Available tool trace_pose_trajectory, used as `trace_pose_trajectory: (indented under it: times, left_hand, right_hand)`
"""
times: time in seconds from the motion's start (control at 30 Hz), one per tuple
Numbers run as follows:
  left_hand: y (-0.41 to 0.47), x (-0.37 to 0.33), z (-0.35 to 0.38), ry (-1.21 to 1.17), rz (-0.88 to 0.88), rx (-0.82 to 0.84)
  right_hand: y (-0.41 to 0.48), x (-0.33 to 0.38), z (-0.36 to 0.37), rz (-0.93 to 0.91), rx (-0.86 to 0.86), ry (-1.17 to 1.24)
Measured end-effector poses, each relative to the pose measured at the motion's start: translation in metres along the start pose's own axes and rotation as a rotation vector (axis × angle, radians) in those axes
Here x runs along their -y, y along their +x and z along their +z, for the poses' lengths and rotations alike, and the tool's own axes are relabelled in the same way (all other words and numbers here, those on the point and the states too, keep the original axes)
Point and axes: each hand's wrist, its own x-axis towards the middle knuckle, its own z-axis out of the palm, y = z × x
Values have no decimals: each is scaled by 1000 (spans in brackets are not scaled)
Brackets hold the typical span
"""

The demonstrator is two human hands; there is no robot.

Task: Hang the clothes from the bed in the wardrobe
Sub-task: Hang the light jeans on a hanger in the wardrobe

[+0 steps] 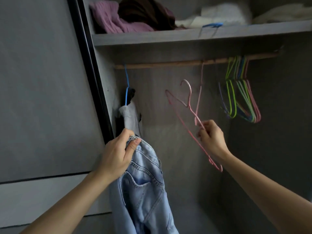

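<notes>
Gripping light-blue jeans by the waistband, your left hand holds them inside the wardrobe. Your right hand pinches a pink hanger, unhooked, below the rail. One grey garment hangs there; jeans not yet hung.

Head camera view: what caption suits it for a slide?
Left hand grips light-blue jeans while right hand holds a pink hanger below the wardrobe rail.

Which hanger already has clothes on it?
The blue hanger at the left end of the rod: a grey garment hangs from it. The pink hanger in the right hand and the coloured bunch are bare.
</notes>
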Motion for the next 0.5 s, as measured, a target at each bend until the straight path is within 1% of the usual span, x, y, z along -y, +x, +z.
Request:
trace_pose_trajectory:
  times: [0.13, 0.27, 0.3, 0.4, 0.43, 0.5]
  left_hand:
    - [-11, -6, 9, -10, 30, 82]
    - [-22, -16, 12, 35, 69, 159]
    - [-24, -21, 11, 49, 80, 179]
    - [-27, -36, 9, 89, 93, 230]
    - [-29, -40, 8, 103, 95, 240]
    - [-35, -49, 4, 123, 98, 256]
  right_hand:
    - [-60, -12, -24, 125, -6, 180]
    - [-85, -8, -35, 244, 91, 429]
    - [-83, -7, -34, 264, 113, 418]
    - [-76, -9, -28, 233, 190, 167]
    - [-78, -11, -30, 225, 205, 144]
    - [-86, -14, -43, 193, 223, 209]
